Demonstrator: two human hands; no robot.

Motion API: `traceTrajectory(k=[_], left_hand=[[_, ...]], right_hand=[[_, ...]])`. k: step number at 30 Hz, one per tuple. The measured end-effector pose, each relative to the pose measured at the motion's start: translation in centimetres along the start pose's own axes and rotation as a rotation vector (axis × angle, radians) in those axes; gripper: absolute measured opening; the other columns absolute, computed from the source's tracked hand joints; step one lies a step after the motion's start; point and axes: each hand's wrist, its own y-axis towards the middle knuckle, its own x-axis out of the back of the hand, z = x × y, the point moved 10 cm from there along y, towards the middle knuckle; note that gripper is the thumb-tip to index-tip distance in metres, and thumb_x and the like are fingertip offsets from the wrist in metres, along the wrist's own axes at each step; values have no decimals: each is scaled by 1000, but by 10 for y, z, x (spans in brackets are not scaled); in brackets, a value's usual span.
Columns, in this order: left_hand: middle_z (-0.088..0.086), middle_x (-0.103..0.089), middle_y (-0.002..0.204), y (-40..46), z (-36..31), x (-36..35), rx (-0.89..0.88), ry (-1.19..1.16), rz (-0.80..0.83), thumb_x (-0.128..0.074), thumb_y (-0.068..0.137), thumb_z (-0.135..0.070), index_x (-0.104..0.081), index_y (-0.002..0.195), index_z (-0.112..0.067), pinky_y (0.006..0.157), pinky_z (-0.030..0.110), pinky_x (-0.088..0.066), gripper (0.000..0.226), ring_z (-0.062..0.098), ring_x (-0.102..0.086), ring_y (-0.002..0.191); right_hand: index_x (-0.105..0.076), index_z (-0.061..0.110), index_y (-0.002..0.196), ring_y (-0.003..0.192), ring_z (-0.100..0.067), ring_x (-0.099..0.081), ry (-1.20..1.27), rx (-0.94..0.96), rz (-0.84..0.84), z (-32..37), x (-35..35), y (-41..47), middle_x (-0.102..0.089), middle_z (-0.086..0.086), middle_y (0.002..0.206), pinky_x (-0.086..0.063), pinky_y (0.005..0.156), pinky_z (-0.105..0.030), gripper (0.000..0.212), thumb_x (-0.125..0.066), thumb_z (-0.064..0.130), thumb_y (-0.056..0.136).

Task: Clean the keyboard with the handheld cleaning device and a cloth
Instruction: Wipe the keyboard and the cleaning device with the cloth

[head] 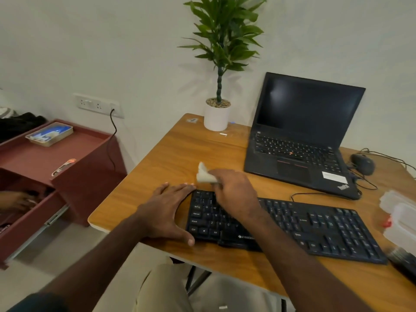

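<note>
My left hand (167, 209) lies flat, bracing the black corded keyboard (292, 228) while my right hand (236, 192), pinching the small crumpled white cloth (203, 175), should wipe lightly row by row.

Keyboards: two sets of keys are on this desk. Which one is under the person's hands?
The separate black keyboard at the desk's near edge; left hand steadies its end, right hand holds a white cloth above it. The laptop behind sits untouched.

Wood-grain counter (171, 154) filling the middle and right of the frame. Black keyboard (315, 228) lying at lower centre; open laptop (299, 154) at upper right, dark mouse (362, 164) just beside it. White-potted plant (217, 117) at the top edge. Clear plastic containers (400, 219) at far right.
</note>
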Motion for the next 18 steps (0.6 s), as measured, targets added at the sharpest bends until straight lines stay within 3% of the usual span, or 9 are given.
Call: traceTrajectory(k=[3,11,18], left_hand=[[-4,-13,168,0,-2,2,3,25,-20,-45,43,-106,-6,160,-29,124,36,11,145,8,-4,152],[-5,-19,166,2,1,2,10,5,-26,-46,45,-105,-13,159,-31,126,43,5,140,10,-8,152],[-11,-24,164,3,-6,2,-32,40,-23,-43,52,-104,-13,157,-33,125,46,5,130,6,-11,151]], right_hand=[[-70,23,122,100,-25,-67,-56,36,210,13,-37,-3,-75,-1,111,-54,86,-43,30,-59,21,95],[-67,20,130,116,-23,-64,77,-14,108,13,-40,-10,-71,-1,126,-52,98,-40,35,-59,15,97],[-67,20,132,131,-16,-56,285,59,217,8,-46,-12,-64,0,139,-43,112,-31,42,-58,2,96]])
